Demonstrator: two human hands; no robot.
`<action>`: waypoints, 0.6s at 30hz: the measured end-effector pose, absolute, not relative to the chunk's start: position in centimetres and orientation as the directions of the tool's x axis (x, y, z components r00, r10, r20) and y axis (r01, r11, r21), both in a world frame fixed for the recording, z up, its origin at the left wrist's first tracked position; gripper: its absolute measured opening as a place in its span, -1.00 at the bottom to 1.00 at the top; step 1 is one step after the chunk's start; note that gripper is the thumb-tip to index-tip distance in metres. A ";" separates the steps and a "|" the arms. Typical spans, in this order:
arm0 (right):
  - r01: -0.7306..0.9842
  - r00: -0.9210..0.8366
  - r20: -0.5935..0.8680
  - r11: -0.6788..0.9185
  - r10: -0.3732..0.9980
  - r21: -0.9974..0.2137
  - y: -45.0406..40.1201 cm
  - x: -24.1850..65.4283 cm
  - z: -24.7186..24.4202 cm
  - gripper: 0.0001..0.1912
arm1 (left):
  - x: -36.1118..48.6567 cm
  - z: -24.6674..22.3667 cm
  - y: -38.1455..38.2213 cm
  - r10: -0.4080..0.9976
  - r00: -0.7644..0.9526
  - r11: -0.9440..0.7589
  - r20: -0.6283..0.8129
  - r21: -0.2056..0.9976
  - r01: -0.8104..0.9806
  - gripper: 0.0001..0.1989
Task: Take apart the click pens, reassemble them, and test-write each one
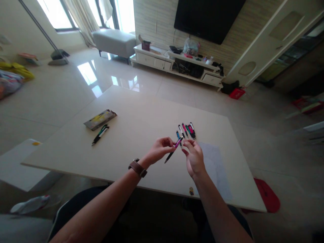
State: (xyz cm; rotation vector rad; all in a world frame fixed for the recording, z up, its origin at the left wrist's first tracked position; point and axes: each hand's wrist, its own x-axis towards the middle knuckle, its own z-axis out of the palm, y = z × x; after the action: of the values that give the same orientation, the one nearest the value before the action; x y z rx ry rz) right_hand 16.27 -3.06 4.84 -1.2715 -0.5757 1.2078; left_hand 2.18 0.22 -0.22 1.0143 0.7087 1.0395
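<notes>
1. Holding purple pen (178, 142): left hand (162, 148), over worktop (141, 114) toward near edge.
2. Right hand (194, 158) curled beside pen's top; cannot tell if gripping.
3. Risk: loose pinch could drop pen.

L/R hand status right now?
Left hand: closed, holding the purple-and-black pen.
Right hand: partly curled beside the pen's upper end; grip cannot be told.
</notes>
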 end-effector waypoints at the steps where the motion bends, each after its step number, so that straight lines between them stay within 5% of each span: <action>1: -0.365 0.269 -0.322 -0.213 0.908 -0.906 -3.1 16.5 3.7 -0.72 | 2.7 -0.3 -0.2 0.918 0.396 0.148 -0.003 0.930 -0.336 -0.75; 3: -0.408 0.110 -0.393 -0.319 0.913 -0.856 -3.4 16.7 1.7 -0.69 | 3.6 -0.3 -1.0 0.896 0.444 0.114 0.018 0.956 -0.269 -0.75; 6: -0.494 0.152 -0.347 -0.233 0.926 -0.838 -3.6 16.5 0.3 -0.73 | 4.0 -0.1 -1.8 0.894 0.445 0.024 0.042 0.990 -0.141 -0.79; 11: -0.581 0.020 -0.359 -0.281 0.933 -0.764 -3.1 17.2 1.3 -0.75 | 2.9 0.6 -0.8 0.987 0.159 -0.012 0.002 0.998 0.060 -0.76; 18: -0.577 -0.012 -0.454 -0.378 0.891 -0.724 -2.5 18.0 1.5 -0.79 | 3.5 0.2 0.3 0.935 0.343 0.113 -0.093 0.993 -0.038 -0.74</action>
State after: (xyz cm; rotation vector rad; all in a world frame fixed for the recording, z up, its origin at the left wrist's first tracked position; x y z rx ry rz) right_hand 17.98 -2.53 1.45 -1.0977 -0.4067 1.6481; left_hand 3.47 0.30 0.23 1.2368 0.9596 0.9042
